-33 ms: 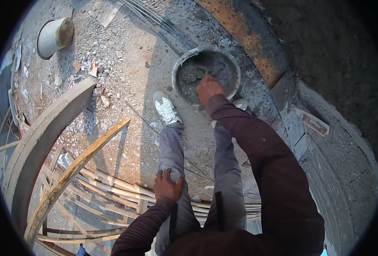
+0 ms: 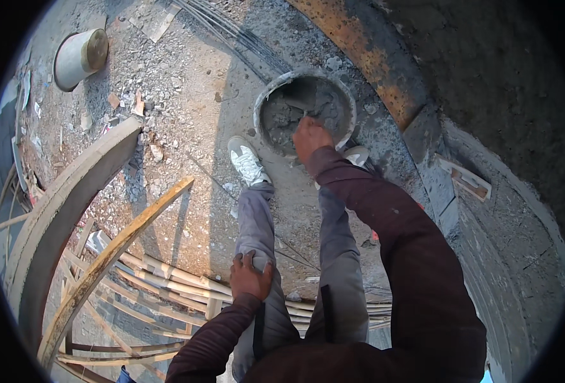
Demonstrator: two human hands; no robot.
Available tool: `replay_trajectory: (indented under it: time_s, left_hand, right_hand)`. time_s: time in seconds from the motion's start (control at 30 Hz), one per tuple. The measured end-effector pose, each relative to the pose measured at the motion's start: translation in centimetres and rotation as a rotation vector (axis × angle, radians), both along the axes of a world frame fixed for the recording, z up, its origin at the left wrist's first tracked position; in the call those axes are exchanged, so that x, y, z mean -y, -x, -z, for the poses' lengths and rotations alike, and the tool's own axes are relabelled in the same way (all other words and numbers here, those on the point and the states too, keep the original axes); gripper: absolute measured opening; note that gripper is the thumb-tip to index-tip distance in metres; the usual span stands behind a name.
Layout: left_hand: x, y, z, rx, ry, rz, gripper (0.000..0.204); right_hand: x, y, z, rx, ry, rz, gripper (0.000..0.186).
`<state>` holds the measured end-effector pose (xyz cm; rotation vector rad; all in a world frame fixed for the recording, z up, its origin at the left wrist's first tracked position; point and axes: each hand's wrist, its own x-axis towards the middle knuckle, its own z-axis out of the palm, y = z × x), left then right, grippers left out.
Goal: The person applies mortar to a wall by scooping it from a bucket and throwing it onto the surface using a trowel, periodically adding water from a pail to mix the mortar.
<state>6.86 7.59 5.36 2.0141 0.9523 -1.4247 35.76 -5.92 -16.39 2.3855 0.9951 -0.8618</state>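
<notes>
My right hand [image 2: 312,136] is closed on the handle of a trowel [image 2: 300,97] and reaches over the near rim of a round bucket [image 2: 260,110]. Wet grey mortar [image 2: 278,120] lies in the bucket, and the trowel's blade dips into it toward the far side. Most of the handle is hidden by my fingers. My left hand [image 2: 250,277] rests on my left knee, its fingers spread over the grey trouser leg, with nothing held.
An overturned bucket [image 2: 72,62] lies at the far left on rubble. Thin metal rods [image 2: 244,35] run toward the mortar bucket. A wooden float [image 2: 466,180] sits on the ledge at right. A plank [image 2: 116,255] slants at left over bamboo poles [image 2: 186,287], beside a concrete edge [image 2: 72,172].
</notes>
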Motion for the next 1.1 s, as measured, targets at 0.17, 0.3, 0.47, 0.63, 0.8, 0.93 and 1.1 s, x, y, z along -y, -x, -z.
replay_trajectory:
  time_s: [0.17,0.3,0.47,0.63,0.8,0.93,1.1]
  left_hand:
    - [-1.1,-0.7,-0.2,-0.011,-0.019,0.017,0.068]
    - [-1.2,-1.6,-0.2,-0.049,-0.005,0.019,0.067]
    - [-1.1,-0.7,0.4,0.003,0.008,0.022,0.065]
    - [-0.9,0.0,0.3,0.066,-0.005,0.043,0.062]
    - [-0.8,0.0,1.0,0.083,-0.027,0.066,0.062]
    - [-0.7,0.0,0.4,0.055,-0.026,0.056,0.062]
    - [-0.5,-0.1,0.6,0.014,-0.001,0.039,0.067]
  right_hand:
    - [4.8,1.0,-5.4,-0.180,-0.108,0.144,0.035]
    - [8.9,-2.2,-7.9,-0.055,-0.192,0.303,0.044]
    - [2.0,-6.9,-2.3,-0.158,-0.074,0.813,0.034]
    - [1.1,-5.7,1.6,-0.360,-0.110,0.871,0.028]
    - [4.3,-1.6,-1.1,-0.432,-0.249,0.785,0.038]
    - [7.1,-2.0,-7.2,-0.460,-0.240,0.669,0.041]
    - [10.6,-5.3,-5.2,-0.236,-0.216,0.733,0.039]
